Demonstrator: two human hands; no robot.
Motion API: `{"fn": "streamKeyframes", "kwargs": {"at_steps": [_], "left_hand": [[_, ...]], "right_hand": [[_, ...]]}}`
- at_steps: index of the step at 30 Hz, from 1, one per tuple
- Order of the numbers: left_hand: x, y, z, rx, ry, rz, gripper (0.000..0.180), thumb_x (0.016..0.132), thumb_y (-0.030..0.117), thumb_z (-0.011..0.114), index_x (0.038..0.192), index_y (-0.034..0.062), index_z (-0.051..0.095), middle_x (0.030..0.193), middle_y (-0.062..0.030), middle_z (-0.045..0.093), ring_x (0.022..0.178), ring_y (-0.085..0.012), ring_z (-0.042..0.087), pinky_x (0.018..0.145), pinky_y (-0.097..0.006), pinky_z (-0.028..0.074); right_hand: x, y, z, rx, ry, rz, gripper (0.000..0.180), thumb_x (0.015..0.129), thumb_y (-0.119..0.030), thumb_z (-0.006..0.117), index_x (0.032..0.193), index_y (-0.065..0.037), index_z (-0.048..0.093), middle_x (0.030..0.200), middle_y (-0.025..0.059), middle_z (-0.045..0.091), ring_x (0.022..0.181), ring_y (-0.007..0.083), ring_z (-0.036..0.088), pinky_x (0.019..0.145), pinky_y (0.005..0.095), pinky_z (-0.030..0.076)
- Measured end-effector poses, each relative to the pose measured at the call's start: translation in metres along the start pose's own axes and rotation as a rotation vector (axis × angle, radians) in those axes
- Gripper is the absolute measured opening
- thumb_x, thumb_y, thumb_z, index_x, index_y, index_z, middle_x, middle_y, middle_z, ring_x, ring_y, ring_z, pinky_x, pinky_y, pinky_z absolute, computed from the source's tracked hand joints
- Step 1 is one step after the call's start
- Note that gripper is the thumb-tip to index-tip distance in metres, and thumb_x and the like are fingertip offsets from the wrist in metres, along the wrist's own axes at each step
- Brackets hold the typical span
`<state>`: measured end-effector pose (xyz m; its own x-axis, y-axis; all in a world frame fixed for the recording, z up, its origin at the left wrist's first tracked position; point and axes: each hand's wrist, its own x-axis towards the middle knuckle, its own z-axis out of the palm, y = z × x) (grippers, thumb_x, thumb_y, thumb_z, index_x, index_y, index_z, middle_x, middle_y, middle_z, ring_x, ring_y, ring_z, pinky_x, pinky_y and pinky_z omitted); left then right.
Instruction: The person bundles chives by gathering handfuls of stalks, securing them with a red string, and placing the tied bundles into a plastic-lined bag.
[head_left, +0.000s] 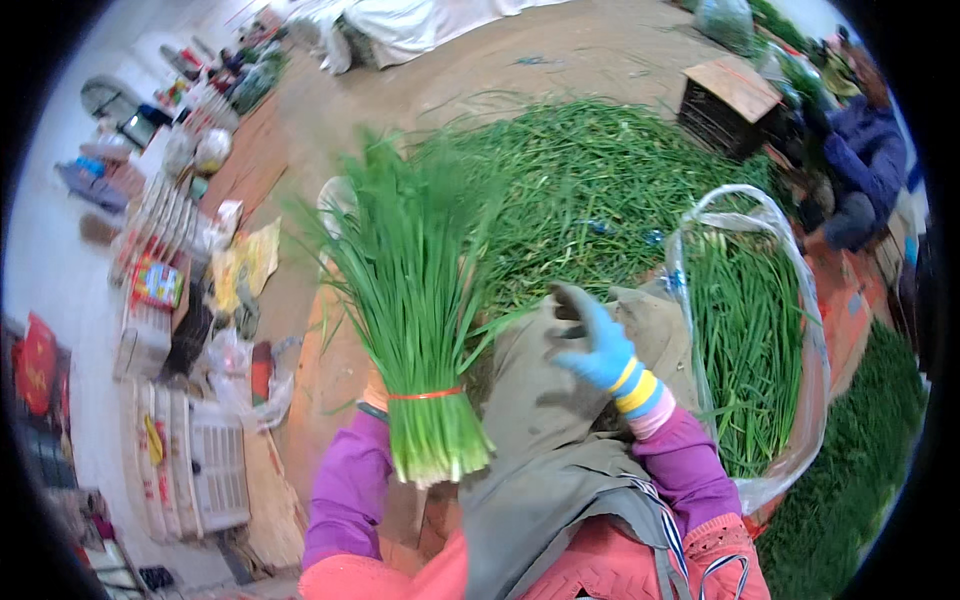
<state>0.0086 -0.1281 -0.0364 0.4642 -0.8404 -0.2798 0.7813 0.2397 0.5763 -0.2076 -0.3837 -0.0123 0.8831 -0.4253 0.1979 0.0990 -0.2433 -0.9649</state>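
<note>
A thick bundle of green chives (425, 340), pale at its cut ends, stands upright on my left with a red band (425, 395) around its lower part. My left hand (374, 390) grips it from the left side; most of that hand is hidden behind the stems. Over my lap, apart from the bundle, my right hand (598, 345) wears a blue glove with a striped cuff. Its thumb and fingers are spread with nothing between them. To the right of this hand, a clear plastic bag (815, 330) stands open, holding loose chives (740, 340).
A heap of loose chives (590, 180) covers the floor ahead. A dark crate (715, 115) with a board on top stands beyond it, near a seated person (865, 170). White plastic crates (195, 465) line the left, and more greens (850, 470) lie at the right.
</note>
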Motion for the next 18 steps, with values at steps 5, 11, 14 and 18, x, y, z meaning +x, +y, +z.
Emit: {"fn": "streamKeyframes", "kwargs": {"at_steps": [5,11,14,18], "left_hand": [[0.056,-0.048,0.107,-0.205,-0.407,-0.026,0.054,0.087,0.039,0.045,0.129,0.0045,0.040,0.120,-0.0120,0.052,0.105,-0.0265,0.054,0.090,-0.042,0.045],[0.127,-0.049,0.039,0.083,-0.332,0.126,0.045,0.090,0.034,0.045,0.123,0.0045,0.047,0.117,-0.0129,0.055,0.101,-0.0256,0.055,0.090,-0.040,0.046],[0.152,-0.062,0.029,0.176,-0.247,0.088,0.047,0.089,0.036,0.045,0.123,0.0036,0.047,0.113,-0.0130,0.056,0.098,-0.0262,0.056,0.088,-0.040,0.046],[0.155,-0.073,0.087,0.358,-0.184,0.006,0.051,0.088,0.040,0.045,0.123,0.0022,0.047,0.108,-0.0131,0.057,0.095,-0.0271,0.057,0.085,-0.040,0.047]], "right_hand": [[0.007,-0.068,0.010,-0.181,0.092,-0.265,0.086,0.069,-0.037,0.071,0.136,-0.004,0.027,0.134,0.0252,0.033,0.122,0.0370,0.037,0.101,0.0387,0.033],[-0.080,-0.087,0.008,-0.132,-0.105,0.130,0.082,0.082,-0.038,0.057,0.140,-0.001,0.012,0.128,0.0320,0.036,0.116,0.0414,0.043,0.096,0.0398,0.036],[-0.144,-0.051,-0.013,0.101,-0.492,0.214,0.060,0.081,-0.030,0.060,0.131,-0.005,0.039,0.108,0.0231,0.058,0.104,0.0334,0.055,0.089,0.0371,0.042],[-0.167,-0.082,-0.073,0.021,0.022,0.225,0.045,0.082,-0.023,0.060,0.122,-0.006,0.050,0.100,0.0177,0.061,0.098,0.0241,0.059,0.086,0.0332,0.045]]}}
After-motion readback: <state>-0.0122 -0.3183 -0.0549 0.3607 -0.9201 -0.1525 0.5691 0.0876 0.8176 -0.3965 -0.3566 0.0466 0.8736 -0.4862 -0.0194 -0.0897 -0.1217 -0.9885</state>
